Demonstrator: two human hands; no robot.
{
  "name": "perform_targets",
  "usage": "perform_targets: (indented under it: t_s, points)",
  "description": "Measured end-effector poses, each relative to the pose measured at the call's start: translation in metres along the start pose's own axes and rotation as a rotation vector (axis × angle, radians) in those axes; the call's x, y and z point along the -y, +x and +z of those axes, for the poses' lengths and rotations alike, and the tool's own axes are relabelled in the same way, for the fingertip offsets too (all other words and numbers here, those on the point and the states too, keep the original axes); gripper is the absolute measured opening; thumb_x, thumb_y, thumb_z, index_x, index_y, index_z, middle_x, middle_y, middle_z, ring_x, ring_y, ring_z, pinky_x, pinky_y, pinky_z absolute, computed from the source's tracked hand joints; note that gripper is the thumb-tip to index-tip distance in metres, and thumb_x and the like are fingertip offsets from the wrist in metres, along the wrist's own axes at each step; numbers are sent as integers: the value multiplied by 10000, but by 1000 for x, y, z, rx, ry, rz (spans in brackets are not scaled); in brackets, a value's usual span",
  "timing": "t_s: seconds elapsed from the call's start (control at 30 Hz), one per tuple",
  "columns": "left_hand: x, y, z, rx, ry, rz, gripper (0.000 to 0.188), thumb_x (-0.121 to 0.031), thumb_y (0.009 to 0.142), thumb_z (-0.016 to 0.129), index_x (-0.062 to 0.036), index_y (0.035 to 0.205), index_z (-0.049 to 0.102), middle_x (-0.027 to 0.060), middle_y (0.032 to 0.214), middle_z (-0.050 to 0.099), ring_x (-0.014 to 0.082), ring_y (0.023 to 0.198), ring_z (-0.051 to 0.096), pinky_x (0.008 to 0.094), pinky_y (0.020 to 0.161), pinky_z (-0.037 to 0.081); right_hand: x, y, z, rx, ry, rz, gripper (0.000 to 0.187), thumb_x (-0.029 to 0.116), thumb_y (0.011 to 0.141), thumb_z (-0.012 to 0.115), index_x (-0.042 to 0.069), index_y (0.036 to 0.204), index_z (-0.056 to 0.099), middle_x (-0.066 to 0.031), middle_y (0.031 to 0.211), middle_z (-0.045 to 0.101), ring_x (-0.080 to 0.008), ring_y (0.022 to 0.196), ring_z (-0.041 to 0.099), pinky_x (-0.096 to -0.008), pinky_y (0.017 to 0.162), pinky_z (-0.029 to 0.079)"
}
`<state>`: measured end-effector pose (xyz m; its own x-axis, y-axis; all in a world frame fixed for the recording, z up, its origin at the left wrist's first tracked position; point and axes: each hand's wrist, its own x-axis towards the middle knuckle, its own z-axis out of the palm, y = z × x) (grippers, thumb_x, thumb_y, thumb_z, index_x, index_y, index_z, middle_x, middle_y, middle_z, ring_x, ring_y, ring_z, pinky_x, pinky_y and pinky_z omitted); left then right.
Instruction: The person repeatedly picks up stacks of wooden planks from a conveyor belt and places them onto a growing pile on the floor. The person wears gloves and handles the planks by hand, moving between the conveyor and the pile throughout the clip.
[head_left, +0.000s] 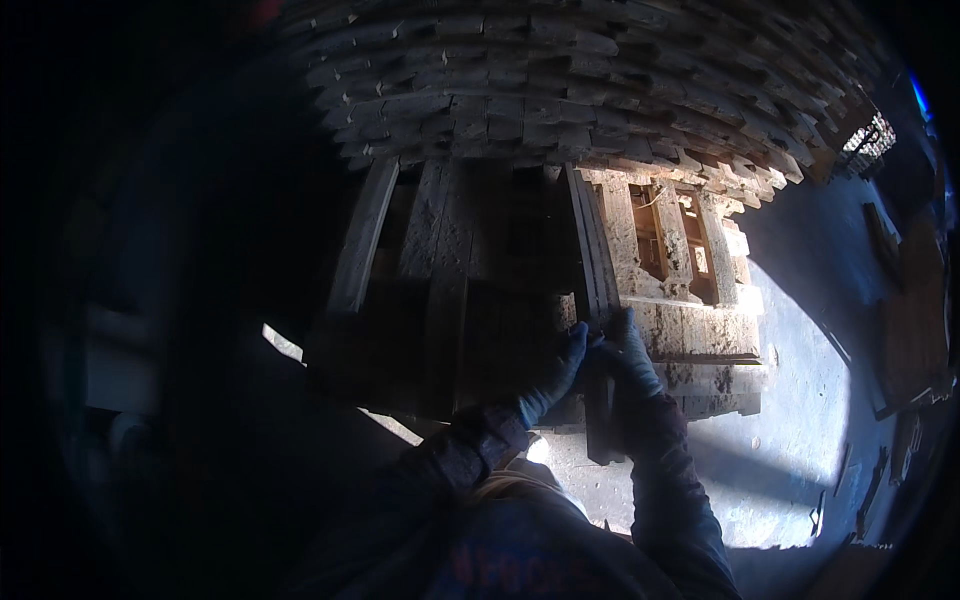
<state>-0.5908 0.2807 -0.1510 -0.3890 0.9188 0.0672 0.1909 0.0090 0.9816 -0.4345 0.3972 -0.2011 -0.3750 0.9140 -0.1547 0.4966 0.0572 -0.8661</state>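
Observation:
A long, narrow wooden board [592, 250] points away from me across a stack of pallets [690, 345]. Its near end hangs past the stack's front edge. Gloved, my left hand [560, 372] presses against the board's left side with its fingers held together. On the other side my right hand [630, 355], also gloved, is closed around the same board. The two hands almost meet at the fingertips. Deep shadow hides parts of the fingers and most of the stack's left half, where a loose-looking board [368, 235] lies at a slant.
Behind the stack rises a wall of many piled wooden pieces [560, 90]. Sunlight falls on the right part of the pallets and on the concrete floor [800, 370]. Brown panels [915, 310] and scrap pieces lie at the far right. The left side is very dark.

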Motion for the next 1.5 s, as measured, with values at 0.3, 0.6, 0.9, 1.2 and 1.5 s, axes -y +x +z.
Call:
perform_targets:
  t_s: [0.3,0.6,0.9,1.2,1.5]
  points:
    - [77,29,-169,-282,1122,-183,1068,-281,821,838,-120,1641,173,235,1651,286,423,1511,307,512,1237,298,85,-13,-29,55,32,123,920,258,666,939,-29,1381,437,-201,1176,671,-342,1076,673,-431,915,562]
    - [-41,-74,-136,-138,-425,-371,868,-61,890,786,-86,1601,289,134,1171,675,223,928,711,331,834,621,42,-35,-71,30,430,129,1096,225,626,987,-49,1486,365,-169,1286,614,-263,1134,619,-362,986,523]
    - [-41,36,-53,184,239,-136,690,-644,999,540,-46,1324,657,110,1294,678,227,1187,637,350,1033,485,114,-57,5,44,-401,192,1236,643,785,786,203,1666,38,-414,1529,326,-563,1322,495,-538,1057,476]
    - [8,7,-197,694,824,307,1020,-522,803,825,-90,1594,346,213,1578,422,397,1455,389,501,1195,347,99,-70,1,-198,-27,140,1170,358,758,865,165,1663,150,-301,1463,486,-431,1330,528,-439,1100,439]
    - [44,-6,-309,976,960,75,935,-371,875,794,-33,1604,316,254,1578,426,379,1462,417,416,1187,350,150,-440,-4,-1039,405,40,1204,183,745,914,62,1655,134,-173,1615,353,-269,1483,335,-348,1211,295]
